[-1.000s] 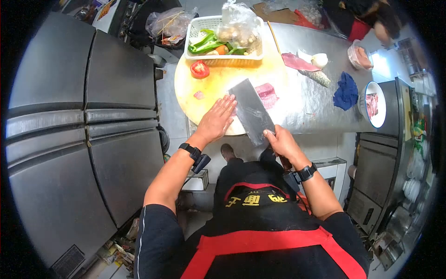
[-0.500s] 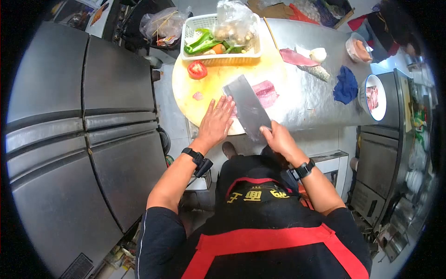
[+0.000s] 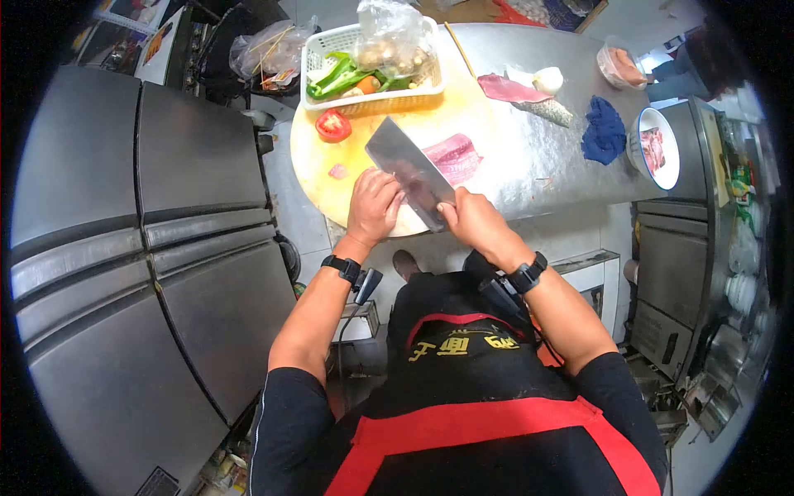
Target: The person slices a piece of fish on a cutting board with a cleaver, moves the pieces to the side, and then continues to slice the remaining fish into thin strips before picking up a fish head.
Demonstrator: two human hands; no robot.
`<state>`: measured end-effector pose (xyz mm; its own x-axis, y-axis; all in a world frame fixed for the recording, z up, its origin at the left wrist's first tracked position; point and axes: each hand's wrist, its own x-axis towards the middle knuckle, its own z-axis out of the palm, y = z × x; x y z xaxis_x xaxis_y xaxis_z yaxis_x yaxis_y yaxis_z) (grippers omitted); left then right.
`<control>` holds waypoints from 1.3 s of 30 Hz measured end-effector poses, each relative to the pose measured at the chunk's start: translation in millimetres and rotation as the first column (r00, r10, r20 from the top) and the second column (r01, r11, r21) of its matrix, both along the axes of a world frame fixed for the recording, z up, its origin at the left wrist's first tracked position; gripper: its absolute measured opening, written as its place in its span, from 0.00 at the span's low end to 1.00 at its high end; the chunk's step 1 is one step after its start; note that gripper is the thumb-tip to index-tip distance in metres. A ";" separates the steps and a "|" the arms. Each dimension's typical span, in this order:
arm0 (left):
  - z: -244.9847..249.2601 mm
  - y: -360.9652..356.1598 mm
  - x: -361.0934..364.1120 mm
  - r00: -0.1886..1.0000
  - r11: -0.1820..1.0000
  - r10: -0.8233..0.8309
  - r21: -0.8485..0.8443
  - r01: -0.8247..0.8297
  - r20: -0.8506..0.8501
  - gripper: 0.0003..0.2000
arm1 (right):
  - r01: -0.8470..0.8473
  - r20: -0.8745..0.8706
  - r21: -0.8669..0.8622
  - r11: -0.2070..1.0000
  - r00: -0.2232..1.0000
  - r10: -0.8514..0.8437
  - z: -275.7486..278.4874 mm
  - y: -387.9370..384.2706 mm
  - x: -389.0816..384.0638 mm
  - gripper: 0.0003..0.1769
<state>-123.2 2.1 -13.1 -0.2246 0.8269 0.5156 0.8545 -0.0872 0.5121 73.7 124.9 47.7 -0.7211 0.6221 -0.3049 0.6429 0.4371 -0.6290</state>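
My right hand [image 3: 478, 220] grips the handle end of a wide cleaver [image 3: 407, 168], its blade slanting up and left over the round cutting board [image 3: 311, 169]. Against the blade's left side, my left hand [image 3: 374, 204] has its fingers curled in; whatever lies beneath them is hidden. A pink fish fillet [image 3: 456, 159] lies on the board, just right of the blade. Left of the blade is a small fish piece [image 3: 337, 171]. Farther back sits a halved tomato [image 3: 333, 126], cut face up.
A white basket [image 3: 372, 102] of green peppers and a bagged item stands at the board's back. To the right on the steel table are a skin-on fish piece [image 3: 550, 111], a blue cloth [image 3: 604, 131], a bowl [image 3: 670, 161] with meat and a plastic tub [image 3: 620, 66].
My left hand's fingers have curled in from lying flat and spread. The view has shifted slightly, so the board and table appear farther left. The cleaver stays in my right hand.
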 end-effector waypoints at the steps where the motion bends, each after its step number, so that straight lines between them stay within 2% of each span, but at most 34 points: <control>1: -1.3 -4.8 1.6 1.000 1.000 -0.016 -0.014 0.015 -0.021 0.09 | -0.031 0.016 -0.009 0.999 0.999 0.031 4.1 -6.5 9.3 0.22; 4: 5.1 -6.4 3.7 0.999 0.999 -0.029 -0.017 0.029 -0.043 0.08 | -0.080 0.114 0.027 0.996 0.991 0.076 13.6 -18.1 40.6 0.21; 8: 6.7 -15.4 -0.8 0.995 0.999 -0.021 -0.041 0.017 -0.102 0.07 | -0.078 0.103 0.005 0.997 0.992 0.077 26.7 -33.7 93.8 0.21; 10: 6.4 -25.0 -13.2 0.982 0.989 0.098 -0.095 -0.114 -0.164 0.08 | -0.091 0.122 0.028 0.995 0.989 0.087 26.6 -36.2 112.9 0.22; 11: 8.8 -28.7 -18.1 0.980 0.989 0.103 -0.088 -0.119 -0.171 0.08 | -0.095 0.115 0.035 0.995 0.989 0.090 28.0 -32.5 117.1 0.22; 13: 18.0 -29.4 -30.4 0.897 0.924 0.352 -0.057 -0.379 -0.268 0.12 | 0.020 0.163 -0.281 0.959 0.986 0.027 30.4 -21.5 123.4 0.23; 14: 12.3 -30.5 -38.8 0.868 0.905 0.391 -0.048 -0.424 -0.306 0.16 | -0.009 0.101 -0.288 0.958 0.994 0.040 1.6 -13.5 137.4 0.22; 15: 17.3 -28.4 -36.7 0.866 0.903 0.393 -0.046 -0.427 -0.308 0.16 | -0.013 0.099 -0.288 0.958 0.994 0.043 3.4 -12.1 133.9 0.22; 17: 24.4 -19.8 -27.6 0.799 0.837 0.512 -0.024 -0.546 -0.317 0.16 | 0.132 -0.007 -0.381 0.915 0.989 -0.146 5.4 -9.1 123.1 0.22; 18: 19.3 -20.2 -19.2 0.797 0.837 0.509 -0.028 -0.546 -0.323 0.16 | 0.187 0.026 -0.421 0.887 0.981 -0.194 6.1 -4.3 115.2 0.21; 19: 12.0 -19.4 -7.9 0.930 0.941 0.310 -0.075 -0.330 -0.200 0.18 | 0.187 0.020 -0.424 0.886 0.980 -0.197 -3.0 0.4 110.9 0.21; 20: 4.5 -18.5 3.2 0.994 0.992 0.086 -0.091 -0.091 -0.064 0.19 | 0.128 -0.063 -0.345 0.930 0.985 -0.159 -18.0 4.4 107.3 0.21; 21: 7.7 -16.1 17.7 0.994 0.992 0.085 -0.092 -0.091 -0.068 0.19 | 0.073 -0.138 -0.258 0.963 0.984 -0.112 -26.6 8.6 104.3 0.21; 22: 13.8 -14.5 32.9 0.993 0.980 0.008 -0.198 -0.031 -0.114 0.21 | 0.151 0.024 -0.407 0.901 0.988 -0.155 -11.5 11.0 96.1 0.22; 23: 17.8 -14.2 39.9 0.986 0.951 -0.077 -0.307 0.027 -0.151 0.24 | 0.154 0.023 -0.413 0.898 0.987 -0.159 -6.8 11.0 94.6 0.22; 28: 14.9 -24.0 25.0 0.980 0.915 -0.097 -0.403 0.020 -0.172 0.26 | 0.154 0.058 -0.512 0.845 0.988 -0.145 -8.8 19.1 98.4 0.22; 32: 13.4 -44.0 -5.0 0.971 0.883 -0.064 -0.466 -0.053 -0.232 0.25 | 0.142 -0.021 -0.528 0.837 0.983 -0.180 -19.0 20.0 105.5 0.19; 33: 15.3 -45.9 -7.5 0.968 0.884 -0.073 -0.465 -0.048 -0.239 0.25 | 0.114 -0.087 -0.618 0.778 0.973 -0.212 -25.8 17.7 108.4 0.18; 34: 16.2 -49.8 -6.8 0.974 0.901 -0.011 -0.424 -0.088 -0.226 0.25 | 0.079 -0.144 -0.700 0.710 0.958 -0.248 -31.5 14.6 113.1 0.17; 35: 15.5 -51.3 -5.7 0.977 0.915 0.053 -0.382 -0.130 -0.207 0.25 | 0.083 -0.142 -0.700 0.709 0.957 -0.252 -36.6 12.1 118.5 0.17; 36: 17.7 -45.1 -1.4 0.977 0.916 0.051 -0.381 -0.128 -0.206 0.25 | 0.107 -0.119 -0.720 0.686 0.955 -0.273 -34.1 9.7 118.3 0.16; 37: 21.9 -35.2 7.5 0.982 0.919 -0.016 -0.389 -0.059 -0.188 0.26 | 0.128 -0.095 -0.739 0.661 0.952 -0.291 -27.3 7.6 114.4 0.15; 38: 24.0 -28.1 14.8 0.982 0.918 -0.083 -0.396 0.009 -0.170 0.27 | 0.172 -0.055 -0.653 0.737 0.961 -0.272 -18.4 6.1 111.3 0.17; 39: 21.9 -24.2 18.5 0.982 0.918 -0.082 -0.396 0.008 -0.170 0.27 | 0.171 -0.055 -0.653 0.738 0.961 -0.271 -20.1 3.9 108.4 0.17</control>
